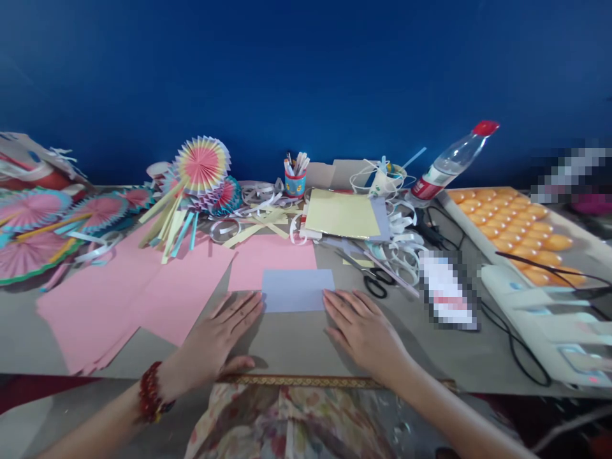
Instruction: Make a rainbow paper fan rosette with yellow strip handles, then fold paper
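A lavender paper rectangle point(298, 292) lies flat on the table before me, its upper left part overlapping a pink sheet point(280, 252). At its left edge rests my left hand point(228, 331), palm down with fingers stretched out. My right hand point(356, 322) lies flat at the opposite edge, fingertips touching the paper's lower right side. Both hands are open and grip nothing. Black-handled scissors point(380, 280) lie just beyond my right hand. A fanned stack of large pink sheets point(143, 287) spreads out left of my left hand.
Pleated paper rosettes point(201, 164) sit at the back left. Behind the lavender paper are a pen cup point(295, 183), curled paper strips point(262, 194) and yellow sheets point(342, 213). Rightward stand a tilted bottle point(444, 167), a phone-like blurred item point(448, 290), an orange-filled tray point(514, 226) and a power strip point(545, 325).
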`<state>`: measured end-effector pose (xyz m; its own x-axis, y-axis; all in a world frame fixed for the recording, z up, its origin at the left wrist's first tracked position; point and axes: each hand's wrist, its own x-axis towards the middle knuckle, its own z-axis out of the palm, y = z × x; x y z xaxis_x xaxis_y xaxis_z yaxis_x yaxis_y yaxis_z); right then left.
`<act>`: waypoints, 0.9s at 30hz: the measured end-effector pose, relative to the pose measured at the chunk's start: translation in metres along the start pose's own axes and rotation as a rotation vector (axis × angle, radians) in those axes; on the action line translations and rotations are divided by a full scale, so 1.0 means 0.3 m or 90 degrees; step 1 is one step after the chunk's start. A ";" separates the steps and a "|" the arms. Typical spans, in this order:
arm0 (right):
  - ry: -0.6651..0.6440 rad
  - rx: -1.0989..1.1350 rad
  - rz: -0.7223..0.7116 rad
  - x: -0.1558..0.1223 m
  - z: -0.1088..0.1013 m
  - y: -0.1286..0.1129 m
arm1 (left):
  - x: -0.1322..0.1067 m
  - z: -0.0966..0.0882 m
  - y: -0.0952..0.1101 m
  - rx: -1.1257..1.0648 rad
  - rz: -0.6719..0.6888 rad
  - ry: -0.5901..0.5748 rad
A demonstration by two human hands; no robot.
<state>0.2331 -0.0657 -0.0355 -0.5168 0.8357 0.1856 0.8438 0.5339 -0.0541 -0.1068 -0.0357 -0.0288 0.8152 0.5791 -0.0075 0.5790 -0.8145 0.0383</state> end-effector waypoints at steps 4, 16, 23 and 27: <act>0.003 0.004 0.002 0.082 -0.026 -0.034 | -0.009 0.013 -0.002 0.012 -0.009 0.014; 0.080 0.484 0.169 0.169 -0.042 -0.067 | 0.028 -0.029 0.097 -0.440 -0.212 0.220; 0.180 0.735 0.204 0.168 -0.018 -0.178 | 0.199 -0.082 0.159 -0.572 -0.199 0.314; 0.176 0.604 0.141 0.172 -0.027 -0.196 | 0.245 -0.101 0.153 -0.505 -0.142 0.353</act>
<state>0.1580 -0.0550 -0.0148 -0.2096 0.9336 0.2905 0.3909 0.3523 -0.8503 -0.0208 -0.0296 0.0026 0.4495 0.8155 0.3646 0.3743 -0.5426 0.7520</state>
